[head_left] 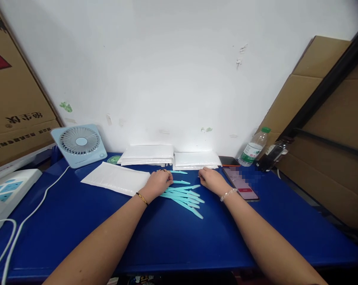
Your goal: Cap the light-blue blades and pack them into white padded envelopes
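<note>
Several slim turquoise eyebrow razors [186, 194] with pale tips lie fanned out on the blue table [179, 241], in front of me. My left hand [159, 182] is closed at the left end of the fan, its fingers curled. Two razors stick out to the right from under its fingers, one above the other; their other ends are hidden by the hand. My right hand [212, 180] pinches thumb and fingers together just right of the razor tips; what sits in the pinch is too small to make out. Beside my left hand, a white padded envelope [115, 178] lies flat, partly behind it.
Two stacks of white envelopes [147, 153] [197, 159] rest against the wall. To the right are a phone [241, 184], a water bottle [253, 152] and a dark bottle [274, 154]. A blue fan [80, 144] and a power strip [11, 190] with white cables stand left.
</note>
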A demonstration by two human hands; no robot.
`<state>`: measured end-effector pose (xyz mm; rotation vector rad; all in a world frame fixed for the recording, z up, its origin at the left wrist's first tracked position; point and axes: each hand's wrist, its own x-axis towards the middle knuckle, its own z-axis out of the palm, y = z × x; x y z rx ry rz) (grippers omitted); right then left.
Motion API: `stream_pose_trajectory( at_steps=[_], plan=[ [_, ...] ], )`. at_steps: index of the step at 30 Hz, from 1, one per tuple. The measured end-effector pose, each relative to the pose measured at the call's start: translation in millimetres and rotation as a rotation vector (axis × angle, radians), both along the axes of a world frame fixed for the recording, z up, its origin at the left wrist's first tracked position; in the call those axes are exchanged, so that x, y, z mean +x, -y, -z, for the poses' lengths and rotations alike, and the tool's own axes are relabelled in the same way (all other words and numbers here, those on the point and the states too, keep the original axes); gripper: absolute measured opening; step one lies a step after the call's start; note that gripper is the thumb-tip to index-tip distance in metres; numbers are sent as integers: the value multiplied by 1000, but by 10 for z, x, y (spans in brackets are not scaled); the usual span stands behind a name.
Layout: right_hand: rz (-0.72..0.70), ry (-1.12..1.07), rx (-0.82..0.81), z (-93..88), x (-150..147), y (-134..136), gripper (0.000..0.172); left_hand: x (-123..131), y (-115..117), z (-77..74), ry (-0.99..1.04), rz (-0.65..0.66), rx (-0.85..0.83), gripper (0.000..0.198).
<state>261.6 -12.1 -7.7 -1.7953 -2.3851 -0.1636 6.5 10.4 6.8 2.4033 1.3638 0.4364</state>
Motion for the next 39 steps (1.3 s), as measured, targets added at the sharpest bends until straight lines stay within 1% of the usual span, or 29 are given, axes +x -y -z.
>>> stream_pose_trajectory(
  at_steps=[2,4,5,7,8,10,11,13,16,20,26,29,31,32,33,36,37,39],
  plan=[
    [9,-43,-10,7,-13,14,22,-15,-7,5,77,-10,-44,8],
    [-4,-204,-1,15,-1,22,22,-30,-25,29,177,-5,-97,12],
    [-6,-345,-1,16,11,25,18,-36,-38,47,229,2,-120,14],
    [4,-728,-27,5,33,32,8,-38,-66,85,317,6,-158,18],
    [8,-938,-43,-7,38,38,8,-35,-80,102,351,6,-176,19],
    [0,-1284,-73,-43,32,60,20,-24,-101,124,396,8,-210,21],
    [-12,-1391,-82,-63,20,74,24,-18,-107,130,409,10,-226,22],
    [-28,-1473,-88,-99,-16,105,30,-9,-112,133,426,17,-247,23],
    [-41,-1452,-111,-116,-74,137,30,-6,-112,132,435,19,-257,25],
    [-64,-1421,-141,-79,-122,137,27,-4,-104,125,445,27,-267,26],
    [-76,-1383,-182,-72,-219,170,28,33,-26,53,446,28,-298,28],
    [-107,-1347,-259,-104,-232,199,27,45,15,32,413,81,-312,29],
    [-136,-1282,-294,-115,-166,189,24,42,25,31,362,124,-319,28],
    [-134,-1231,-270,-113,-105,171,23,37,23,34,324,130,-284,27],
    [-114,-1163,-214,-104,-28,146,21,28,16,38,280,121,-215,25],
    [65,-862,95,-39,240,50,13,-4,-27,68,122,33,56,24],
    [110,-743,150,-11,317,21,12,-14,-45,83,68,6,110,27],
    [124,-531,151,43,414,-24,18,-27,-75,115,-21,-27,144,33]
  ],
)
